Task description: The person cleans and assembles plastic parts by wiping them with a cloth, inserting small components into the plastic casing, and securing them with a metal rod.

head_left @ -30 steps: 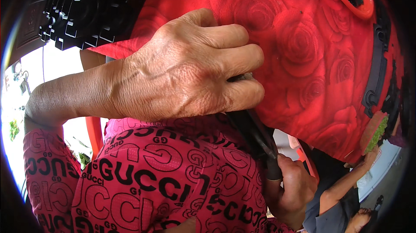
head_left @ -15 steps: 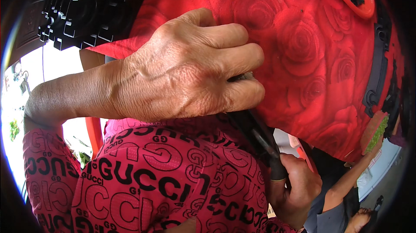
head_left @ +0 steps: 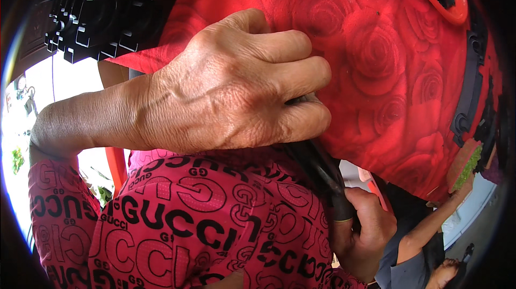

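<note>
My left hand (head_left: 242, 82) is closed, knuckles up, in front of a red cloth (head_left: 376, 52) printed with roses. A small dark piece shows between its lower fingers; what it grips is mostly hidden. From beneath this hand a black rod-like tool (head_left: 317, 168) slants down to the right, with a thin gold-coloured ring near its lower end. Whether the left hand touches the tool cannot be seen. My right hand (head_left: 368, 224), lower right, is closed around the tool's lower end, thumb along its side.
Black moulded plastic parts (head_left: 97, 20) crowd the upper left. A red-rimmed opening (head_left: 457, 9) and a black strip (head_left: 470, 82) lie at the right. Beyond, another person's arm (head_left: 438, 224) reaches toward a green-topped pad (head_left: 466, 168).
My left hand has shifted very slightly right. My right hand and the tool's lower end have moved slightly left. The other person's arm has shifted a little.
</note>
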Available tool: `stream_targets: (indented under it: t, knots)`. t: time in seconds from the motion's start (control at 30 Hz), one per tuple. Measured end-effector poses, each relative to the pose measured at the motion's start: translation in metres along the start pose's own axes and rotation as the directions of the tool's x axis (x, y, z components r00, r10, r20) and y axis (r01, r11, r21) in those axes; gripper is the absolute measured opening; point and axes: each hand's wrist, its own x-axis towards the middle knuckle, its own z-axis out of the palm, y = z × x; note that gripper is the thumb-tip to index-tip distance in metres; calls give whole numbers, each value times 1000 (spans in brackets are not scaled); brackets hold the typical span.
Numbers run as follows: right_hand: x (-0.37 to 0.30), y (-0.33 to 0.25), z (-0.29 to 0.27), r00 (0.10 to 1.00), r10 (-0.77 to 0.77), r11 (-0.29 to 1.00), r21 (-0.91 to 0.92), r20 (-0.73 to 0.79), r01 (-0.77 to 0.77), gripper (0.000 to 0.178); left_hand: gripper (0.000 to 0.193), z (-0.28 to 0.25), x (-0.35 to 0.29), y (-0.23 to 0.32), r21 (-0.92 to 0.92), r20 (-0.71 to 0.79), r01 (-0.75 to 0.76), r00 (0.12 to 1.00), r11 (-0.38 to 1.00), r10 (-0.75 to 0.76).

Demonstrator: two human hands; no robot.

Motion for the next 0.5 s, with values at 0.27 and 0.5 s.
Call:
stream_targets:
  t: [0.27,0.5]
  knots:
    - [7,-12,-26,984,15,995,-98,180,2,21,27,2,0,2,-26,-5,6,1000,1000,-6]
    - [5,2,-7,996,36,999,29,79,-39,12,28,5,2,2,-15,-19,-14,1000,1000,14]
